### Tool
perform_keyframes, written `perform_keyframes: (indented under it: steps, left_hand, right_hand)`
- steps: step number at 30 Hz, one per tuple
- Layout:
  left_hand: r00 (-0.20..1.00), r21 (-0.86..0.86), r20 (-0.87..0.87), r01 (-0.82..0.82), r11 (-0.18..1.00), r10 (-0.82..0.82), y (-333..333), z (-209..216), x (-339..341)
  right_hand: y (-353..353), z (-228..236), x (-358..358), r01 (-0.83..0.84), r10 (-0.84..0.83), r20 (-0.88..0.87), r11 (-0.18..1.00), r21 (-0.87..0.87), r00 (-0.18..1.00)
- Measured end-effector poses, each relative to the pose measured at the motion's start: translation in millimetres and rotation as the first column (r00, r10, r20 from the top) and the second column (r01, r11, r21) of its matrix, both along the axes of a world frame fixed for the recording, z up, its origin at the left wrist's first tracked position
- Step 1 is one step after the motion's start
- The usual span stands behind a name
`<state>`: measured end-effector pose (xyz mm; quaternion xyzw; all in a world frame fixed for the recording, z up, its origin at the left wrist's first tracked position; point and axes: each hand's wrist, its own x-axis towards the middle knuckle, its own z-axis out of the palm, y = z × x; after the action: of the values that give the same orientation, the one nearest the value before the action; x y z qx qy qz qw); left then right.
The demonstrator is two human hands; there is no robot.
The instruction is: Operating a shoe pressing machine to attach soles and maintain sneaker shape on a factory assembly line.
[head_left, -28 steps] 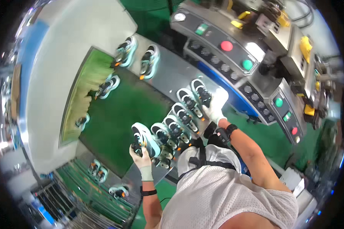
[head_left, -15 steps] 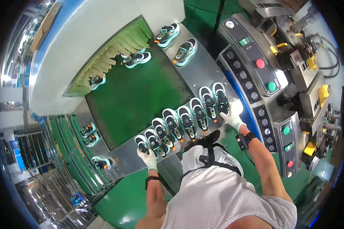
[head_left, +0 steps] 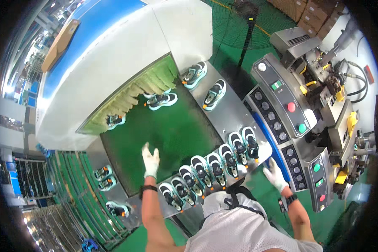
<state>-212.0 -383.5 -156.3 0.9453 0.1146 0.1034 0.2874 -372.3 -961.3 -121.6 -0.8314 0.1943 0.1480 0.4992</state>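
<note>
A row of several black-and-white sneakers with pale turquoise soles [head_left: 215,169] stands along the near metal ledge, toes pointing away from me. My left hand [head_left: 150,161], in a white glove, hovers above the green conveyor belt [head_left: 164,138], fingers spread and holding nothing. It is beyond the leftmost sneaker of the row [head_left: 171,196]. My right hand [head_left: 275,174], also gloved, is off the ledge to the right with fingers stretched out. The nearest shoe to it is the rightmost sneaker [head_left: 250,143], which it does not touch.
Farther on the belt, sneakers [head_left: 161,101] sit by a fabric strip curtain [head_left: 130,96] on a white machine housing [head_left: 113,63]. Two more [head_left: 214,95] lie on the right metal border, several [head_left: 107,183] on the left. Control panels [head_left: 283,92] flank the right; a fan [head_left: 245,21] stands behind.
Both hands have let go of the sneakers at the row's ends. My left hand has moved up over the belt, the right away from the ledge. The whole view has shifted.
</note>
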Motion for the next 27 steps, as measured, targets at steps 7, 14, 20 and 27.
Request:
perform_keyframes:
  steps: [7,14,20,27]
  left_hand:
    - [0.992,0.333,-0.055,0.123,0.935,-0.110,68,38,228]
    - [0.822,0.252,-0.298,0.559,0.790,-0.486,-16,-12,303]
    - [0.854,0.322,-0.362,0.490,0.810,-0.373,-43,-34,259]
    - [0.719,-0.026,-0.531,0.516,0.856,-0.449,-102,27,112]
  right_hand:
    - [-21,66,-213,0.336,-0.417,-0.327,0.900,-0.278,0.848]
    - [26,84,-319,0.081,-0.448,-0.615,0.845,-0.529,0.649]
    - [37,64,-170,0.197,-0.312,-0.421,0.935,-0.294,0.852]
    - [81,67,0,0.066,-0.054,-0.072,0.981,0.181,0.996]
